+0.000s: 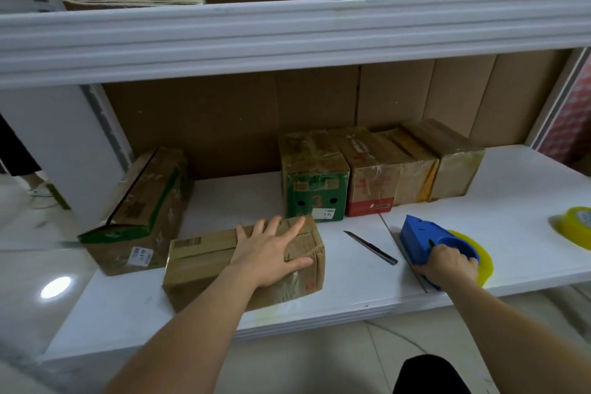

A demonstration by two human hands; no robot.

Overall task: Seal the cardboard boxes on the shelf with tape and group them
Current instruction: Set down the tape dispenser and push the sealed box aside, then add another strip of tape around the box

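Your left hand (271, 253) lies flat, fingers spread, on the brown box (243, 262) near the shelf's (319, 304) front edge, likely pinning it so tape can run over the seam. Your right hand (446, 262) curls around the blue tape dispenser (425, 240), resting on the shelf by the front edge, right of the knife (371, 248). Count six boxes: the one under your palm, a long green-striped box (140, 214) tilted at the left end, and four grouped side by side along the back (377, 166). One spare tape roll (575, 227) sits at the right edge.
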